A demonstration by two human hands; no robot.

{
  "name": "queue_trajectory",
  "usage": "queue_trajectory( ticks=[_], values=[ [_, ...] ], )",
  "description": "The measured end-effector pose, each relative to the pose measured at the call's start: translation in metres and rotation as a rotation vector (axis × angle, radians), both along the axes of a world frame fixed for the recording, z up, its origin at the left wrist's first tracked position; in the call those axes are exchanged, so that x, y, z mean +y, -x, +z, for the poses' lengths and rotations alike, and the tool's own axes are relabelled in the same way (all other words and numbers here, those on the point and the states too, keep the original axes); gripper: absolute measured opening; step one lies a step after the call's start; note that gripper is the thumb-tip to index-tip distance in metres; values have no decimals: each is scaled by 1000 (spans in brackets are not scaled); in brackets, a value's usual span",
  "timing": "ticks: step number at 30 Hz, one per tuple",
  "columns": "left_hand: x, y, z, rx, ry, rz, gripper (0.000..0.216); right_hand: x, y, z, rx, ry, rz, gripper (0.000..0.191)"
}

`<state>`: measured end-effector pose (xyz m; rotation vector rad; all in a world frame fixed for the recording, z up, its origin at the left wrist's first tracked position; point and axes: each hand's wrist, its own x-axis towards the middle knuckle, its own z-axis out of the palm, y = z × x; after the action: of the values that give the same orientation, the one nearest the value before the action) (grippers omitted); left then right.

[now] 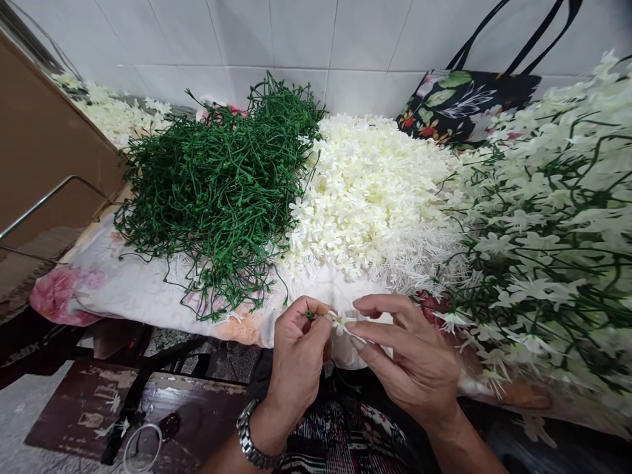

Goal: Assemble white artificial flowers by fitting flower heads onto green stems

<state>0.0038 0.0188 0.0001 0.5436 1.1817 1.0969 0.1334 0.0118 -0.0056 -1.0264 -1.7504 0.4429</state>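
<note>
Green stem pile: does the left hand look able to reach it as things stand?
Probably yes: only cloth lies between the left hand and the green stem pile, though a green stem occupies that hand's fingers.

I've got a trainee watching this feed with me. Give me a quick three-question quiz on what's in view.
1. Multiple choice: which wrist wears the watch?
A) left
B) right
C) both
2. True or false: seen from the camera, the bag stands to the left of the green stem heap.
3. Fill in the blank: at the fingertips, between the left hand and the right hand, is a white ____.

Key:
1. A.
2. False; it stands to the right.
3. Flower.
</note>
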Motion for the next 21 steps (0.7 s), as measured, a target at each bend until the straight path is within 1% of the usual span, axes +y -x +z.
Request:
queue_trajectory(
  ticks=[3, 6, 12, 17, 21],
  values=[
    [-1, 1, 2, -17, -13, -10, 12, 3, 3, -2, -3, 64, -38, 23],
    [-3, 2, 1, 1, -50, -21, 10, 4, 4, -3, 31, 80, -62, 21],
    [-3, 2, -2, -19, -73, -47, 8, 2, 3, -4, 122, 158, -25, 21],
    [-4, 2, -3, -38, -89, -56, 10, 1, 3, -5, 155, 172, -17, 22],
    [-6, 4, -5, -104, -129, -40, 10, 2, 3, -6, 122, 130, -40, 21]
  ],
)
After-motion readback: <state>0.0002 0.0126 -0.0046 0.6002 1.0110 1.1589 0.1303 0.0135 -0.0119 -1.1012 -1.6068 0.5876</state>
